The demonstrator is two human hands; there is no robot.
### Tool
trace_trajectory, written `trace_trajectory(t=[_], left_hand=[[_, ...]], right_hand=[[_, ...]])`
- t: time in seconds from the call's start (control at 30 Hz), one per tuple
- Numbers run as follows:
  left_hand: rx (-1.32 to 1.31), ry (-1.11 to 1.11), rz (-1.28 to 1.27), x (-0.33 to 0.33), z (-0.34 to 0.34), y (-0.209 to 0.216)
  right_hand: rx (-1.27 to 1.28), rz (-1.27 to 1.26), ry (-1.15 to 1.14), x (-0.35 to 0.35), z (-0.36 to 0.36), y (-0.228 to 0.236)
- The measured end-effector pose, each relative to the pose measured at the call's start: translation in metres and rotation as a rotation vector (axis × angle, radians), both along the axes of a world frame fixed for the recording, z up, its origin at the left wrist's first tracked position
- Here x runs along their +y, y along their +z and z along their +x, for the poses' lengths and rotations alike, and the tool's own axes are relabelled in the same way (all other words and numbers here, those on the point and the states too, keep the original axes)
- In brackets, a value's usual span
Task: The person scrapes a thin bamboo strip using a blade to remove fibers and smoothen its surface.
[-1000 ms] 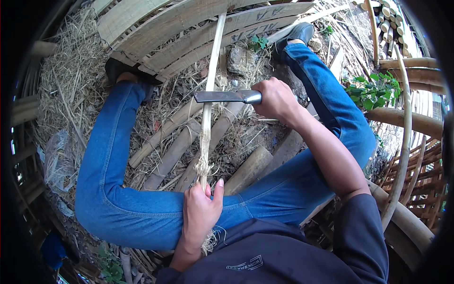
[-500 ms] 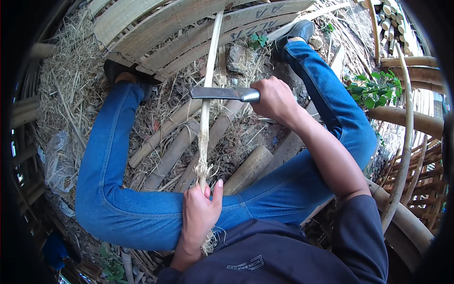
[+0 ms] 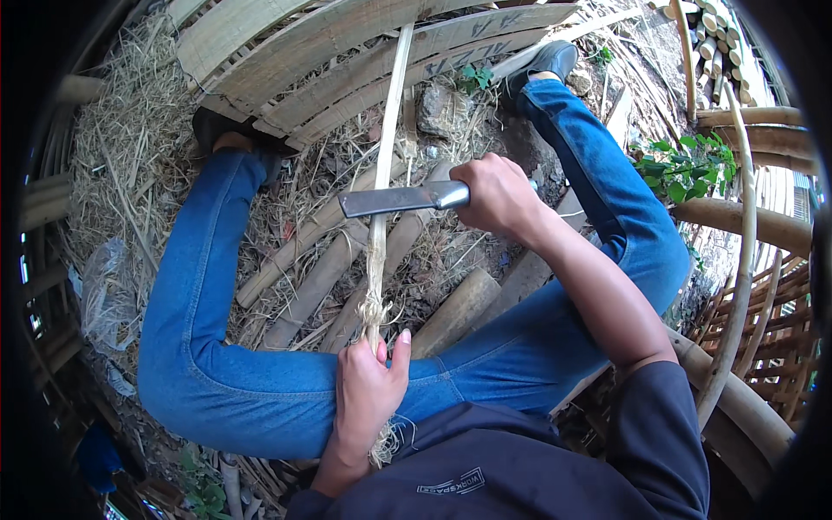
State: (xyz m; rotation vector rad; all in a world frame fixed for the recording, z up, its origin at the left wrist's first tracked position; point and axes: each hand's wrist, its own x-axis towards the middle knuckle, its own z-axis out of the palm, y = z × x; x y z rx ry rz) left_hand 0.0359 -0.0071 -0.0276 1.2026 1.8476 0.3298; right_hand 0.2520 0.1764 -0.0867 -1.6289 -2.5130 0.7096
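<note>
A long pale strip of split bamboo or wood (image 3: pixel 385 165) runs from my lap up to the slatted wooden panel ahead. My left hand (image 3: pixel 371 381) is closed around its near end over my thigh, thumb pointing up. Just beyond that hand, curled shavings (image 3: pixel 374 310) bunch on the strip, and more loose fibres hang by my wrist. My right hand (image 3: pixel 496 195) grips the handle of a broad flat knife (image 3: pixel 386 202). Its blade lies crosswise over the strip, about midway along it, the squared tip sticking out to the left.
The slatted wooden panel (image 3: pixel 321 69) stands between my feet. Bamboo poles (image 3: pixel 316 282) lie on the straw-covered ground below the strip. At the right are a leafy plant (image 3: pixel 693 165), upright and level poles and stacked cut bamboo (image 3: pixel 715 43). A clear plastic bag (image 3: pixel 108 295) lies at left.
My right hand has drawn the knife toward me along the strip, and the blade tip now tilts slightly nearer to me. My left hand holds its place.
</note>
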Motion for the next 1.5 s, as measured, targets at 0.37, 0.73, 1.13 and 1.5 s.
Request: trace_trajectory(t=[0.37, 0.73, 1.13, 1.5], left_hand=[[-0.006, -0.009, 0.045, 0.001, 0.000, 0.001], [0.012, 0.005, 0.033, -0.001, 0.001, -0.002], [0.041, -0.015, 0.096, -0.002, 0.001, -0.003], [0.015, -0.007, 0.034, 0.000, 0.000, 0.002]], right_hand=[[0.014, 0.019, -0.072, 0.011, 0.006, 0.000], [-0.020, -0.029, 0.051, -0.008, -0.008, 0.023], [0.027, 0.019, -0.001, 0.002, -0.003, 0.005], [0.043, 0.015, -0.117, 0.007, 0.003, 0.001]])
